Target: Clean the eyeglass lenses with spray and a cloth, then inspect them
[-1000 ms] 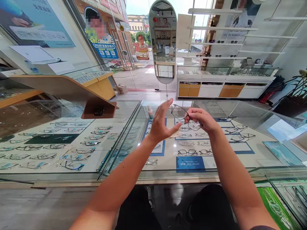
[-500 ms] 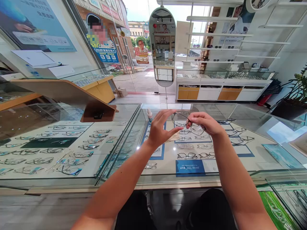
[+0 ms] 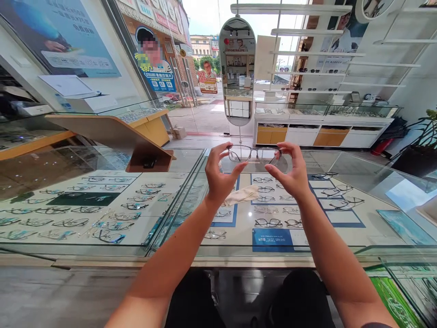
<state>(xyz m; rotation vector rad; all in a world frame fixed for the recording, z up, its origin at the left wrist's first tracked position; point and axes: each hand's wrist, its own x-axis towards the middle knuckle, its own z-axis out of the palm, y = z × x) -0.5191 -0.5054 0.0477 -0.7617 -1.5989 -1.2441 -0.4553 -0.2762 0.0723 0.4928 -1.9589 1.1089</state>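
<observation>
A pair of thin-framed eyeglasses [image 3: 252, 154] is held up level above the glass counter, lenses facing me. My left hand [image 3: 221, 175] grips its left end, index finger along the top and thumb low. At the other end, my right hand [image 3: 290, 171] holds the frame's right side the same way. Below the glasses, near my left wrist, a crumpled cream cloth [image 3: 241, 195] lies on the glass. Under the glass between my forearms, several eyeglass frames rest in rows, among them a dark pair [image 3: 268, 222] behind a blue card [image 3: 273, 239].
The glass display counter [image 3: 225, 263] spans the front. A wooden-backed stand [image 3: 150, 161] rises at left on it. Beyond are an oval mirror [image 3: 238, 73], a white cabinet [image 3: 303, 134] with shelves above, and a potted plant [image 3: 421, 150] at right.
The eyeglasses have turned from tilted to level, lenses toward me. My left hand has taken hold of the near-left end; my right hand has shifted to the right end. The cloth shows more.
</observation>
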